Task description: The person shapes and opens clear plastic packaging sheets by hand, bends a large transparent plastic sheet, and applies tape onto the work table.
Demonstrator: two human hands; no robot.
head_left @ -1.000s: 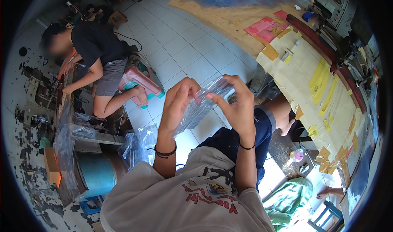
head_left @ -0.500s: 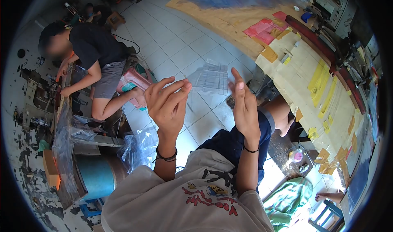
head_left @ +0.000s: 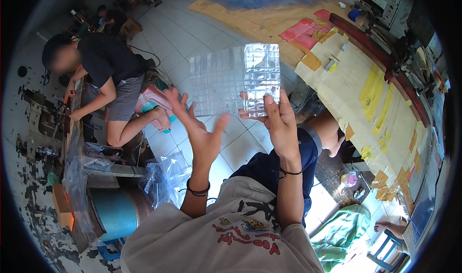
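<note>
A clear plastic sheet (head_left: 219, 80) marked with a grid of lines is spread out in front of me, its right part shining brightly. My right hand (head_left: 276, 121) grips its lower right edge, thumb in front and fingers partly behind. Just below the sheet's lower left part, my left hand (head_left: 199, 128) has its fingers spread, slightly blurred, with nothing visible in it. Dark bands circle both wrists.
At the left a person (head_left: 108, 71) in a dark shirt bends over a workbench; another sits farther back. On the right stands a table (head_left: 351, 95) covered in taped paper. Crumpled clear plastic (head_left: 166, 179) lies lower left; green cloth (head_left: 344, 232) lies lower right.
The sheet was bunched between both hands, then tilted away; now it is raised and shows its broad face. My left hand has opened wide below it, while my right hand grips its edge.
</note>
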